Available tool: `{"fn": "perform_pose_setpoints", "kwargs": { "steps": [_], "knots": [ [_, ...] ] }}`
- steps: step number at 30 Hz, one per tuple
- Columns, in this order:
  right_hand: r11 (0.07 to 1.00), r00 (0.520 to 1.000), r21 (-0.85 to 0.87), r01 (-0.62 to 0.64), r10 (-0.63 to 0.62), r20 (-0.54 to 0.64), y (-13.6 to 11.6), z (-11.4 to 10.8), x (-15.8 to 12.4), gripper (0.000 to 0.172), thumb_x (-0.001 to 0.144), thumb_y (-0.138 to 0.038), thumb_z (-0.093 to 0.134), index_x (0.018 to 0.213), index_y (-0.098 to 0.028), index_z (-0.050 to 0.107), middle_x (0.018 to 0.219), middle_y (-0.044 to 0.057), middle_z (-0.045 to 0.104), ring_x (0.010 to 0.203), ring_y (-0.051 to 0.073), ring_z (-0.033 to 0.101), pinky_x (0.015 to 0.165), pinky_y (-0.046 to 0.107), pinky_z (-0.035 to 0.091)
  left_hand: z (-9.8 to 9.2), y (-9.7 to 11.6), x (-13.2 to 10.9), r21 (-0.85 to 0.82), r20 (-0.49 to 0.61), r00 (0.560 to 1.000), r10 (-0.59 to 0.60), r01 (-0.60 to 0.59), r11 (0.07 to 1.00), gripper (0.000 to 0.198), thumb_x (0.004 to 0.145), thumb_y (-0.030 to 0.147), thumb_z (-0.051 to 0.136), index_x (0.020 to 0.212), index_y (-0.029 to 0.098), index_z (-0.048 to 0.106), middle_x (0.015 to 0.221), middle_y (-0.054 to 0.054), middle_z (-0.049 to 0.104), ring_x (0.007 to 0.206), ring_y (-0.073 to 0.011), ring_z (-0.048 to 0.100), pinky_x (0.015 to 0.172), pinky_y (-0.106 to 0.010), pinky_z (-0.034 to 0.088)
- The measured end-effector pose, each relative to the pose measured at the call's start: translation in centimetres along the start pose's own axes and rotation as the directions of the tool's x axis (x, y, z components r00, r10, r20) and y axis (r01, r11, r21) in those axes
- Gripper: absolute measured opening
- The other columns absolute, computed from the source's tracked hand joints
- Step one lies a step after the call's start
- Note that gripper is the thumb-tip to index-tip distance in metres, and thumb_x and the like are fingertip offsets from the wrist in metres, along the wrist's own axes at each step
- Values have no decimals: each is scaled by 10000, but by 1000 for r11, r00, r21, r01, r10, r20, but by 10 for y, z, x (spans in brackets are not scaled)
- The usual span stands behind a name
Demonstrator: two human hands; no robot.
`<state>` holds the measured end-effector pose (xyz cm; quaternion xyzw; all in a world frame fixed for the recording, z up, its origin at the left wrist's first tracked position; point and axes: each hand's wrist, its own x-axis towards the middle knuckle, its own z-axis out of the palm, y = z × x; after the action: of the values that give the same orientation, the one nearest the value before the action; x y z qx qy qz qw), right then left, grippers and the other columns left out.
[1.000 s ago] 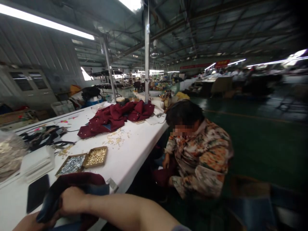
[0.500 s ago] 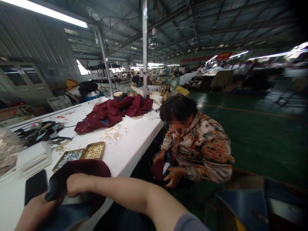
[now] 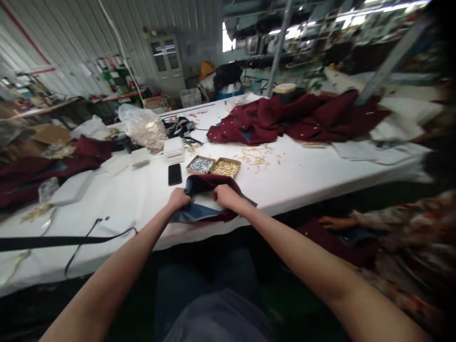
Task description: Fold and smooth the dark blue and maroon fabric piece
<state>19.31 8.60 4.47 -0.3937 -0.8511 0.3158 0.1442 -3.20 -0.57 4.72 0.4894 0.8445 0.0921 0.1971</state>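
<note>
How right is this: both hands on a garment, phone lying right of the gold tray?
The phone's side is wrong: the phone lies left of the gold tray, as the head view shows. Left hand and right hand are on a garment.

- Gripped by the left hand (image 3: 181,199) and the right hand (image 3: 226,195), the folded maroon-and-blue cloth piece (image 3: 200,212): matt maroon on one face, denim-like blue on the other.
- Just beyond the left hand, the flat black rectangular phone (image 3: 175,175): smooth and dark.
- Beyond both hands, the small silver pieces (image 3: 201,165) and small gold pieces (image 3: 225,168): shiny, metallic-looking, in shallow brown trays (image 3: 238,170) resembling cardboard.
- Farther off, right of the right hand, the long maroon cloth heap (image 3: 261,119): matt, creased, dotted with glinting studs.
- Well beyond the left hand, the bulging clear plastic bag (image 3: 133,118): thin, crinkled, translucent.
- Beneath the hands, the broad white tabletop (image 3: 288,175): matt, mostly smooth.
</note>
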Motion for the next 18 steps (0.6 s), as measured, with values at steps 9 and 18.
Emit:
{"fn": "perform_pose_setpoints", "kwargs": {
  "steps": [9,18],
  "knots": [
    [994,983,-94,51,-33,182,-8,13,-2,317,815,100,718,949,-126,897,934,118,842,850,192,771,770,227,498,5,8,-13,-26,-100,995,-6,3,1000,310,852,214,793,1113,48,805,1128,-272,802,1114,-356,781,917,-402,577],
    [982,975,-178,68,-28,220,-31,48,-4,157,956,-243,833,886,-103,837,895,133,818,859,222,734,749,262,475,2,18,-7,54,-69,990,-120,123,991,388,804,263,812,1177,159,793,1248,-235,812,1223,-391,780,943,-407,634]
  ]
}}
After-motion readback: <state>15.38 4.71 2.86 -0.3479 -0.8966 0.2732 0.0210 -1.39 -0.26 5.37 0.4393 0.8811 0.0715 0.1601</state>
